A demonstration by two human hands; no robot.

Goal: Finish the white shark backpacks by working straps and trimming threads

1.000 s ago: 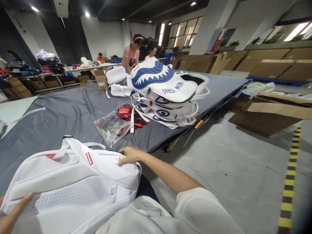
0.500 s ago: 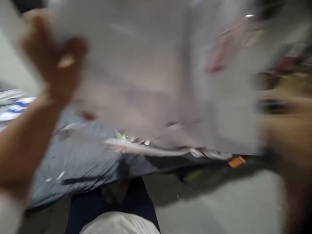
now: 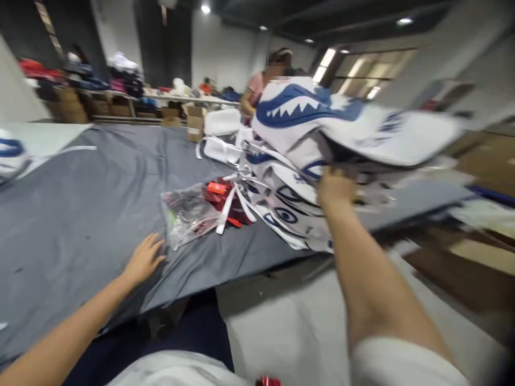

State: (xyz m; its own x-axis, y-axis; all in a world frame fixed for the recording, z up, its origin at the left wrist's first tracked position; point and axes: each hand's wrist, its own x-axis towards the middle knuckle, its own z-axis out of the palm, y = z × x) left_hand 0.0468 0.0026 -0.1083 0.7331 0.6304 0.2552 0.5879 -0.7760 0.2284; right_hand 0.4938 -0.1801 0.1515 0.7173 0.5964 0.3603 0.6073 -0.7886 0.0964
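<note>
My left hand (image 3: 145,259) lies on the grey cloth covering the table (image 3: 120,177), its fingers spread and nothing in them. Beside it is a clear plastic bag (image 3: 189,214) with small items inside. My right hand (image 3: 338,190) grips the near edge of a white shark-print fabric piece (image 3: 306,110) with a blue mouth and white teeth; my fingertips are partly hidden. That piece is raised and bent over a pile of similar shark-print pieces (image 3: 287,214), which have blue eyes and white straps.
Red packets (image 3: 225,198) lie against the pile. A co-worker (image 3: 257,88) stands behind it. Cardboard boxes (image 3: 196,123) and a goods-laden bench (image 3: 161,96) are farther back. Another white-and-blue piece (image 3: 10,155) sits at far left. Cardboard (image 3: 486,166) stands at right.
The large white piece that both hands held up close to the camera no longer fills the view. My left hand has come down to the cloth; my right hand is at the pile on the right.
</note>
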